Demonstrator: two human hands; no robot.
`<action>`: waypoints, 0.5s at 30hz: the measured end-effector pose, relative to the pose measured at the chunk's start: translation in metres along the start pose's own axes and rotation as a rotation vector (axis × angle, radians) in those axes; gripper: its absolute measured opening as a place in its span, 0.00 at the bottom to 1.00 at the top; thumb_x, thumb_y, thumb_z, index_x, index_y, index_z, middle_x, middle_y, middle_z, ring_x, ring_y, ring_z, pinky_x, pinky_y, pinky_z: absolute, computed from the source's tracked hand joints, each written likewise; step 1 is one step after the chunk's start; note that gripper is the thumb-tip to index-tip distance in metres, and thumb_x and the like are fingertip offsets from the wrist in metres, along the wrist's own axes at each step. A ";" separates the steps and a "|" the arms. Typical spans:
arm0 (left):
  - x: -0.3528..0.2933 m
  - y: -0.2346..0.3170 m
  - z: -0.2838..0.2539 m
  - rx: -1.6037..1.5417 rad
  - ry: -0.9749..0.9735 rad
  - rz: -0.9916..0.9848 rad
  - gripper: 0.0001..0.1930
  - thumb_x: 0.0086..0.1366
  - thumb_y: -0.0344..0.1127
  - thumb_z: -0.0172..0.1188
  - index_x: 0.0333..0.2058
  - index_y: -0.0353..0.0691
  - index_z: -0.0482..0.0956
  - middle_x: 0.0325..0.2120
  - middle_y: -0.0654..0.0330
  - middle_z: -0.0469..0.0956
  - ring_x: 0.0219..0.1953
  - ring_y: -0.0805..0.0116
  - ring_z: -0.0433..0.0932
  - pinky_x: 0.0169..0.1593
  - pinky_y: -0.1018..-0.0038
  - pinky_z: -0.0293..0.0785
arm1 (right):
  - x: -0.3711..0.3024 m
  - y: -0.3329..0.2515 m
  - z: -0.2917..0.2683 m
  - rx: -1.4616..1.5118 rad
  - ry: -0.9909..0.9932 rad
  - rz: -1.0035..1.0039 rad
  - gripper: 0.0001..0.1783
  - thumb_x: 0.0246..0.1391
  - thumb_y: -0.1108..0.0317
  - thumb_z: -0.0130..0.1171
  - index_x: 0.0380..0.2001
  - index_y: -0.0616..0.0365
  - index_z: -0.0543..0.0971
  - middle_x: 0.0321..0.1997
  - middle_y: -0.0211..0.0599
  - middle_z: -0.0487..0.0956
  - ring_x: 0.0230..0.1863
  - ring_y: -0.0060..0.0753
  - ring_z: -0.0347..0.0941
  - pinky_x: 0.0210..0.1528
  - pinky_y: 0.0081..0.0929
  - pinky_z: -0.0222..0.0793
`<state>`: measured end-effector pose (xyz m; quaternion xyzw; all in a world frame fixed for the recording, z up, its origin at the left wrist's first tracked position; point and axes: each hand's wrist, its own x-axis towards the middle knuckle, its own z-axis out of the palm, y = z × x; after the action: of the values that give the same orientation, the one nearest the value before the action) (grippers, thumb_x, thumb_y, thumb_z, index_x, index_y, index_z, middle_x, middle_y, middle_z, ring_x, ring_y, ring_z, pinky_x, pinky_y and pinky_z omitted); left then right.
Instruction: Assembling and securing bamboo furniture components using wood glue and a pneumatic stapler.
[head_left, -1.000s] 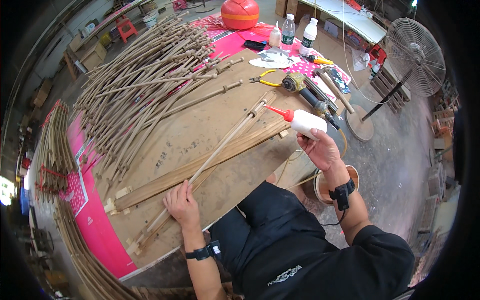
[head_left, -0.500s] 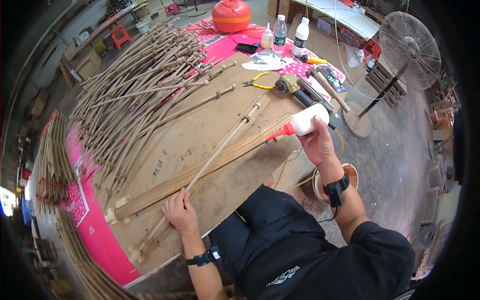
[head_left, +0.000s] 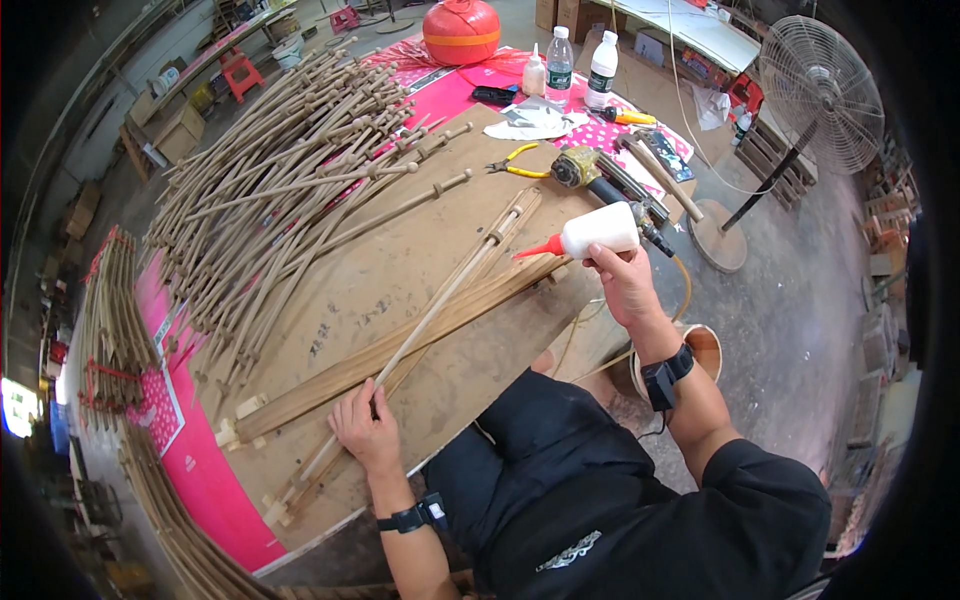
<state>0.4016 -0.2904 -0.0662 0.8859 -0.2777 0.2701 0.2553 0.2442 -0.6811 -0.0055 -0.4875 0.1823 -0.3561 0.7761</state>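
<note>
My right hand [head_left: 622, 282] is closed around a white squeeze bottle [head_left: 603, 230] with a red pointed nozzle. It holds the bottle nearly level above the table's right edge, nozzle to the left. On the near left, my left hand [head_left: 364, 430] has its fingers around a thin wooden rod [head_left: 428, 322]. This rod slants across the brown board [head_left: 470, 390] and has a small wooden collar [head_left: 494, 237] near its far end. Beside it lie long flat wooden strips [head_left: 340, 384], their far ends below the nozzle.
A large heap of wooden rods [head_left: 290, 170] covers the far left. Yellow-handled pliers [head_left: 520, 162], a power tool [head_left: 580, 170], a hammer [head_left: 665, 180] and bottles [head_left: 603, 70] lie or stand at the back. A standing fan [head_left: 815, 95] is to the right.
My right hand has shifted the squeeze bottle slightly left and tipped it more level, its nozzle tip a little higher. My left hand stays on the rod.
</note>
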 end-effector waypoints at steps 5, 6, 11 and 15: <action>0.000 0.002 -0.002 0.001 0.003 0.003 0.12 0.61 0.34 0.72 0.44 0.44 0.87 0.37 0.58 0.83 0.42 0.54 0.80 0.49 0.59 0.73 | 0.001 0.000 0.012 -0.201 0.119 -0.173 0.27 0.55 0.69 0.74 0.55 0.59 0.75 0.50 0.35 0.82 0.48 0.28 0.80 0.46 0.29 0.77; 0.000 0.002 -0.002 0.001 0.001 0.004 0.12 0.61 0.33 0.72 0.44 0.44 0.87 0.37 0.58 0.83 0.42 0.54 0.80 0.49 0.59 0.72 | 0.001 0.001 0.012 -0.201 0.119 -0.174 0.27 0.55 0.69 0.74 0.55 0.59 0.75 0.50 0.35 0.82 0.48 0.28 0.80 0.46 0.29 0.77; 0.000 0.002 -0.002 -0.003 0.008 0.003 0.12 0.61 0.32 0.72 0.44 0.44 0.87 0.37 0.58 0.83 0.42 0.54 0.80 0.50 0.59 0.72 | 0.007 0.000 0.012 -0.137 0.052 -0.137 0.29 0.52 0.71 0.74 0.56 0.58 0.74 0.50 0.35 0.82 0.52 0.29 0.80 0.48 0.31 0.78; -0.001 -0.001 -0.002 -0.006 0.014 0.015 0.11 0.62 0.32 0.71 0.44 0.43 0.87 0.37 0.58 0.83 0.42 0.54 0.80 0.49 0.59 0.72 | 0.009 -0.004 0.017 -0.141 0.040 -0.051 0.32 0.51 0.75 0.73 0.59 0.57 0.73 0.54 0.35 0.81 0.55 0.31 0.78 0.52 0.33 0.77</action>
<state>0.4011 -0.2884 -0.0657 0.8811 -0.2835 0.2774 0.2575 0.2596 -0.6779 0.0061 -0.5384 0.2099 -0.3714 0.7267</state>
